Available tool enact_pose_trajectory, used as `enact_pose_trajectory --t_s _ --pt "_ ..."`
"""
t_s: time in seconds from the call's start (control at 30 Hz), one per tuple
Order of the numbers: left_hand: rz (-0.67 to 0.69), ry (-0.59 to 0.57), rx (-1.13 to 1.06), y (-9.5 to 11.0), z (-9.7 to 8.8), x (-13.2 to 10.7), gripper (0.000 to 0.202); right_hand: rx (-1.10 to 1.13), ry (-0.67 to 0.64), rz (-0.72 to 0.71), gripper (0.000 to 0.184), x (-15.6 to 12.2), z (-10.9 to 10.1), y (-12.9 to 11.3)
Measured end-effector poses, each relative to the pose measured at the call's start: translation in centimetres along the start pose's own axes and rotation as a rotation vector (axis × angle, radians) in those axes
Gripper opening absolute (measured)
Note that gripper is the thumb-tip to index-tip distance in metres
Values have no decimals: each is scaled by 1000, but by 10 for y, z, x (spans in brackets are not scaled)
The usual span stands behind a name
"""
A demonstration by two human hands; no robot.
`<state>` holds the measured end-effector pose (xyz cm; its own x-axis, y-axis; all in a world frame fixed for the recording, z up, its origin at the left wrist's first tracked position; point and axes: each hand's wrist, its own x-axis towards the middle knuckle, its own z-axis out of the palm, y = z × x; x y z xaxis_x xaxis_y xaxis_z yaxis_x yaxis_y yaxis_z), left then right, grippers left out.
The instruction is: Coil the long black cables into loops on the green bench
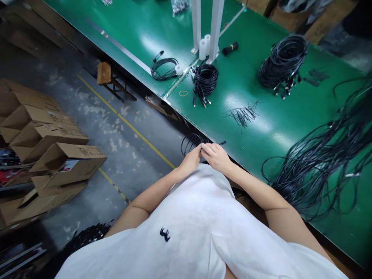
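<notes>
Close to my body, at the bench's near edge, my left hand (191, 161) and my right hand (215, 157) meet with their fingers bent together. Between them is a coiled black cable (188, 144), its loops sticking out past the left fingers. One cable connector (222, 143) pokes out beyond the right hand. Both hands are closed on this cable; the fingertips partly hide each other. On the bench ahead lie a bundle of coiled black cables (205, 79) with metal plugs and a pile of short black ties (243, 114).
Loose black cables (322, 166) spread over the green bench (232, 147) at the right. Farther back stand a large cable stack (283, 62) and white posts (215, 31). A single coil (164, 69) lies far left. Cardboard boxes (72, 166) and a wooden stool (104, 73) stand on the floor.
</notes>
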<state>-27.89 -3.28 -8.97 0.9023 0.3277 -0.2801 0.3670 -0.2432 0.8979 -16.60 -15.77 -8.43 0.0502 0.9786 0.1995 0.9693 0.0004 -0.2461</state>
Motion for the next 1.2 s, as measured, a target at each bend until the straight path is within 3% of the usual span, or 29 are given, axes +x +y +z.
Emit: enact_pose_trajectory --t_s 0.13,0.23,0.37,0.6,0.73,0.87,0.97,1.07,1.13,1.2 --pt "-75 -53 -139 -2 -5 9 14 -88 -133 -229 32 18 -13 14" --pt "-129 -98 -378 -6 -3 17 5 -153 -221 -357 30 24 -14 19" --pt "-180 -101 -658 -13 8 24 20 -249 -255 -459 28 28 -12 27" --pt "-139 -150 -596 -13 17 32 36 -493 -375 -677 23 33 -26 26" --pt "-111 -172 -556 -12 18 48 65 -624 -458 -605 21 36 -25 26" --pt "-156 -229 -578 -10 9 64 73 -459 -600 -288 19 49 -28 45" --pt "-34 -113 -380 -6 -11 67 64 -377 -565 -136 22 60 -37 61" --pt "318 29 123 2 -38 69 64 -426 -522 -249 22 64 -41 65" --pt "535 -15 445 8 -50 74 62 -442 -466 -377 21 61 -39 62" --pt "658 -108 687 14 -54 84 46 -445 -402 -453 20 56 -32 61"
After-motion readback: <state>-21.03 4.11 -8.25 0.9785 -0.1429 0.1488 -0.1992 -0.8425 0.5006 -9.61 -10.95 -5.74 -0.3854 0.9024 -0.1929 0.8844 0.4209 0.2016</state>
